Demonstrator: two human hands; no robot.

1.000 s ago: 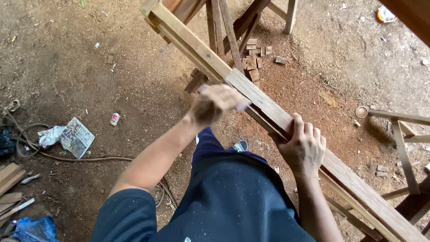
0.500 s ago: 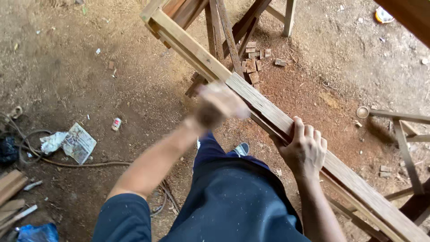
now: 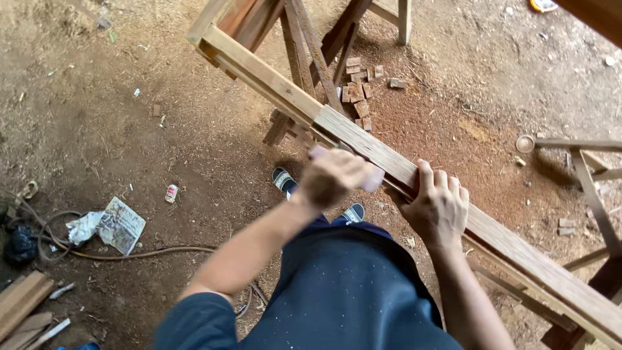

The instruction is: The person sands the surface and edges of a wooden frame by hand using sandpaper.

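Observation:
A long wooden beam [image 3: 272, 81] runs diagonally from upper left to lower right, resting on a wooden trestle [image 3: 311, 45]. My left hand [image 3: 334, 178] is blurred with motion against the beam's near edge, closed on a small pale sheet [image 3: 374, 179] pressed to the wood. What the sheet is made of cannot be told. Just to its right, my right hand [image 3: 435, 207] grips the beam, fingers curled over its top face. My dark trousers fill the lower middle, and my shoes [image 3: 283, 179] stand on the dirt below the beam.
Small wooden offcuts [image 3: 359, 87] lie under the trestle on reddish sawdust. Another wooden frame [image 3: 586, 168] stands at the right. On the dirt to the left are crumpled paper [image 3: 120, 223], a small can [image 3: 171, 192], a cable [image 3: 129, 249] and planks [image 3: 19, 304].
My left hand has slid a little down the beam toward my right hand and is blurred with motion. My right hand has kept its grip in the same spot.

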